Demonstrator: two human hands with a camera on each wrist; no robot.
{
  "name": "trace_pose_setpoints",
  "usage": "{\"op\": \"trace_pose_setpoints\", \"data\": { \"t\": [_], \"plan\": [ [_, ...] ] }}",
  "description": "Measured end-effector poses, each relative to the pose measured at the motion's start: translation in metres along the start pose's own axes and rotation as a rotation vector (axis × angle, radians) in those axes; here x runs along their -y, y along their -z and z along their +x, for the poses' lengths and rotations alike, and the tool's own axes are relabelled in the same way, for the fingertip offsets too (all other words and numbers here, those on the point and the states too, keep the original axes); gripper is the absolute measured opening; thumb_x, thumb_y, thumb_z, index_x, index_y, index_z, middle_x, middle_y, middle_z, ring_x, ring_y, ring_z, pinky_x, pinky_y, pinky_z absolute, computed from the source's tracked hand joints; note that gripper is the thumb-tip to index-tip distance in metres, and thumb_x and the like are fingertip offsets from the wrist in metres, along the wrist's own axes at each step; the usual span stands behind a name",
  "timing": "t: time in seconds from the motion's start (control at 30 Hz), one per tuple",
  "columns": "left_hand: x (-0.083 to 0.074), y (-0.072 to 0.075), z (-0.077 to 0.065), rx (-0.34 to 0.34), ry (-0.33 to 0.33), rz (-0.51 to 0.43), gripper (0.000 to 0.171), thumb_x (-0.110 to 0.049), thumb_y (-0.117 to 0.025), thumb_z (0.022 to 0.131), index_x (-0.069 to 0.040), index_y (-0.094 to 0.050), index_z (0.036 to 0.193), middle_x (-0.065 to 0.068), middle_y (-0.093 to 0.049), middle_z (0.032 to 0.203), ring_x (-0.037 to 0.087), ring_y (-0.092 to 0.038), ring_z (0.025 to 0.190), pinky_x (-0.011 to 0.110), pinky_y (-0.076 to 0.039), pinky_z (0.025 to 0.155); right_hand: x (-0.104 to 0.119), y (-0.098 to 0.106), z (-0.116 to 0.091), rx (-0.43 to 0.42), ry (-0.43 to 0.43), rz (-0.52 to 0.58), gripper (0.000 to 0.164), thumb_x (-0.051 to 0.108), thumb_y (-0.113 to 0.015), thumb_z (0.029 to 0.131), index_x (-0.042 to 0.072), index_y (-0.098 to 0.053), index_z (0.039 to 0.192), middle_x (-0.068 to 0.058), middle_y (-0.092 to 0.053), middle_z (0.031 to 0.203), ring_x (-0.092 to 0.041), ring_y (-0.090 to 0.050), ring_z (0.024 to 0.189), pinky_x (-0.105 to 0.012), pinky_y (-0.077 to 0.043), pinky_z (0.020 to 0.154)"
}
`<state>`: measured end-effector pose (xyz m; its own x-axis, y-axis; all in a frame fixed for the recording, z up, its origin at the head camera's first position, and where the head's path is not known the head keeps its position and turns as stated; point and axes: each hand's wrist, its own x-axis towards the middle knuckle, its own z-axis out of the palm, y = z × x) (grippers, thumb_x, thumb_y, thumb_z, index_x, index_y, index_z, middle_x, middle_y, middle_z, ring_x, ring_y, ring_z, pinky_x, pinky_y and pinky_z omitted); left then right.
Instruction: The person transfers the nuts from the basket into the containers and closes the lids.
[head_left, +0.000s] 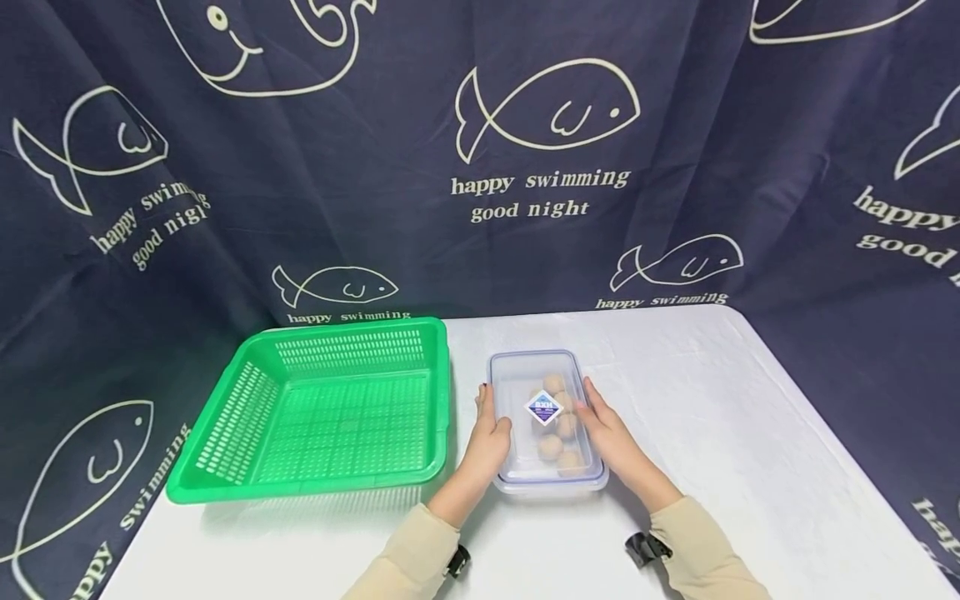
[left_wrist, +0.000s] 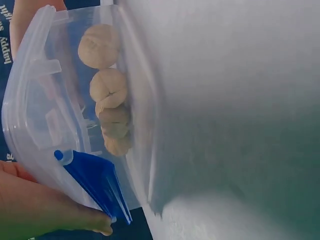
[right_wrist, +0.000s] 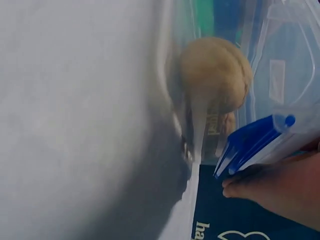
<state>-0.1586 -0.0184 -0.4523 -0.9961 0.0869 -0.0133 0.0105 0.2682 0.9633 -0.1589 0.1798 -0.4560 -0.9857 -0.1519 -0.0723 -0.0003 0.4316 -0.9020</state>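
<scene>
A clear lidded food container point(head_left: 517, 454) stands on the white table, with several walnuts point(head_left: 567, 426) visible through its lid and walls. Along its left side my left hand point(head_left: 489, 437) grips it, thumb at the lid's edge and fingertips by a blue side latch point(left_wrist: 97, 180) that sticks outward. My right hand point(head_left: 609, 429) holds the opposite side, its thumb over the lid. Beside the right fingertips another blue latch point(right_wrist: 255, 140) also stands out from the wall. A blue-and-white diamond label point(head_left: 543, 407) lies on the lid and hides some of the walnuts.
To the left of the container is a large green plastic basket point(head_left: 307, 487) with slotted walls. Dark blue fabric point(head_left: 405, 167) with fish drawings hangs behind the white table point(head_left: 712, 400). Black straps point(head_left: 645, 550) sit at both wrists.
</scene>
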Motion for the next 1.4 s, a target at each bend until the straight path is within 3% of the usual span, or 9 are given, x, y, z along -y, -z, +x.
{"op": "trace_pose_setpoints", "data": {
  "t": [0.17, 0.3, 0.43, 0.57, 0.73, 0.9, 1.0, 1.2, 1.4],
  "plan": [
    [0.003, 0.003, -0.004, 0.035, -0.025, 0.034, 0.059, 0.002, -0.036, 0.095, 0.012, -0.012, 0.148, 0.034, -0.004, 0.153, 0.049, 0.000, 0.141, 0.059, -0.003, 0.115, -0.001, 0.002, -0.004, 0.012, -0.011, -0.024, 0.059, 0.025, -0.029, 0.107, -0.003, -0.003, 0.152, -0.028, -0.004, 0.155, -0.047, -0.006, 0.141, -0.055, -0.005, 0.115],
    [0.005, 0.005, -0.009, 0.027, 0.045, 0.040, 0.062, -0.005, -0.042, 0.099, 0.007, -0.010, 0.150, 0.035, -0.006, 0.152, 0.049, -0.005, 0.141, 0.059, -0.006, 0.114, 0.000, 0.002, -0.005, 0.031, -0.064, -0.004, 0.064, 0.032, -0.030, 0.106, -0.002, -0.001, 0.152, -0.030, -0.003, 0.155, -0.047, -0.005, 0.141, -0.056, -0.005, 0.115],
    [0.009, 0.009, -0.013, -0.013, 0.149, 0.003, 0.073, -0.017, -0.051, 0.099, 0.011, -0.005, 0.149, 0.038, -0.022, 0.147, 0.049, -0.022, 0.138, 0.056, -0.016, 0.114, 0.002, 0.002, -0.006, -0.001, -0.129, 0.001, 0.067, 0.033, -0.035, 0.105, -0.008, -0.006, 0.150, -0.036, -0.023, 0.148, -0.048, -0.021, 0.138, -0.055, -0.016, 0.115],
    [0.010, 0.012, -0.014, -0.061, 0.170, 0.021, 0.084, -0.022, -0.060, 0.095, 0.020, -0.005, 0.144, 0.039, -0.043, 0.131, 0.050, -0.039, 0.127, 0.056, -0.029, 0.110, 0.003, 0.001, -0.007, -0.086, -0.147, -0.047, 0.070, 0.031, -0.044, 0.103, -0.016, -0.015, 0.145, -0.038, -0.043, 0.134, -0.048, -0.043, 0.125, -0.054, -0.033, 0.109],
    [0.012, 0.013, -0.014, -0.139, 0.112, 0.139, 0.079, -0.021, -0.066, 0.091, 0.021, -0.021, 0.141, 0.039, -0.042, 0.129, 0.050, -0.040, 0.126, 0.056, -0.031, 0.109, 0.003, 0.000, -0.009, -0.188, -0.106, -0.094, 0.068, 0.029, -0.053, 0.099, -0.019, -0.028, 0.140, -0.037, -0.049, 0.124, -0.045, -0.053, 0.113, -0.052, -0.043, 0.100],
    [0.013, 0.009, -0.015, -0.148, 0.000, 0.165, 0.059, -0.015, -0.064, 0.092, 0.017, -0.038, 0.134, 0.029, -0.046, 0.116, 0.044, -0.052, 0.110, 0.054, -0.042, 0.099, 0.002, -0.003, -0.009, -0.245, -0.021, -0.083, 0.056, 0.022, -0.056, 0.098, -0.015, -0.040, 0.137, -0.035, -0.053, 0.122, -0.043, -0.056, 0.109, -0.049, -0.047, 0.097],
    [0.013, 0.006, -0.015, -0.127, -0.040, 0.155, 0.056, -0.011, -0.059, 0.094, 0.019, -0.034, 0.135, 0.031, -0.045, 0.121, 0.047, -0.050, 0.114, 0.055, -0.040, 0.102, 0.002, -0.005, -0.008, -0.250, 0.022, -0.094, 0.053, 0.020, -0.055, 0.099, -0.015, -0.040, 0.137, -0.037, -0.052, 0.125, -0.046, -0.055, 0.114, -0.050, -0.045, 0.098],
    [0.010, 0.001, -0.016, -0.064, -0.070, 0.183, 0.056, -0.004, -0.044, 0.099, 0.027, -0.017, 0.137, 0.047, -0.027, 0.138, 0.055, -0.031, 0.130, 0.059, -0.026, 0.109, 0.005, -0.010, -0.010, -0.233, 0.044, -0.159, 0.053, 0.017, -0.046, 0.103, -0.018, -0.032, 0.139, -0.040, -0.044, 0.131, -0.051, -0.047, 0.120, -0.055, -0.041, 0.100],
    [0.006, -0.002, -0.017, -0.061, -0.074, 0.227, 0.053, -0.001, -0.041, 0.099, 0.029, -0.017, 0.136, 0.048, -0.026, 0.138, 0.055, -0.031, 0.130, 0.057, -0.027, 0.109, 0.008, -0.010, -0.010, -0.241, 0.080, -0.191, 0.049, 0.010, -0.046, 0.101, -0.022, -0.032, 0.136, -0.041, -0.044, 0.128, -0.053, -0.048, 0.117, -0.055, -0.044, 0.095]
  ]
}}
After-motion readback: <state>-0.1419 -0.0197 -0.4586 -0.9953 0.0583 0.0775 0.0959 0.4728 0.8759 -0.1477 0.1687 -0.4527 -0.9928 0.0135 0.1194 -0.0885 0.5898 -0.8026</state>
